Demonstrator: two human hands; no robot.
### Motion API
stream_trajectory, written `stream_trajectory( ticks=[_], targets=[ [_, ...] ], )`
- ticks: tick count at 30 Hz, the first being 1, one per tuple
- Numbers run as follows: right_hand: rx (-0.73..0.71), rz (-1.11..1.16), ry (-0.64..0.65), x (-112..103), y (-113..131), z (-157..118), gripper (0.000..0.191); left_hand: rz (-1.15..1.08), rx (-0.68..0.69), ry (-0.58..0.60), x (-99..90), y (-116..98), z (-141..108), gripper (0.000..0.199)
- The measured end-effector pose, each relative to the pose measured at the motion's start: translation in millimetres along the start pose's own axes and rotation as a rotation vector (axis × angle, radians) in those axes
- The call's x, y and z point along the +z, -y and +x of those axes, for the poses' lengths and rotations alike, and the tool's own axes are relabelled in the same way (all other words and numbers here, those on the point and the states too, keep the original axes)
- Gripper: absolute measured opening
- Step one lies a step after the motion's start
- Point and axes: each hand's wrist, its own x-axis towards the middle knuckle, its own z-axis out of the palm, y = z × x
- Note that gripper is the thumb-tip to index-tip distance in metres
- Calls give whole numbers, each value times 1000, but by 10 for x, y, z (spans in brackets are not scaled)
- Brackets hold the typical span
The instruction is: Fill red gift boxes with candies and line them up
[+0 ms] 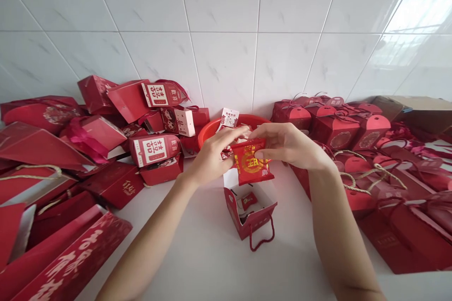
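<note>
A red packet with gold print (253, 163) hangs upright above an open red box (250, 221) with a white inside and a red cord handle. My right hand (284, 146) pinches the packet at its upper right, the thumb on its front. My left hand (219, 153) is at the packet's left edge, fingers bent over the orange-red basin (206, 132); what its fingertips touch is partly hidden. Inside the box lies a small red packet (249, 201) with darker pieces beside it. The basin behind the hands holds red and white packets.
Red gift boxes and bags (155, 150) are piled on the left. Closed red boxes (339, 127) stand in rows on the right, some with rope handles. A cardboard box (413, 113) is at the back right, against the tiled wall (226, 66).
</note>
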Motion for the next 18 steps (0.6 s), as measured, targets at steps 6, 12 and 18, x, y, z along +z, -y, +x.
stream_trajectory(
  ticks=[6,12,18],
  targets=[
    [67,-318,242,89,19,20,16,53,-307,411,-256,21,-13,25],
    [156,-458,475,244,-39,78,20,141,-467,581,-341,-48,-58,25],
    [159,-550,399,204,-20,44,10,74,-497,666,-321,-80,-77,20]
  ],
)
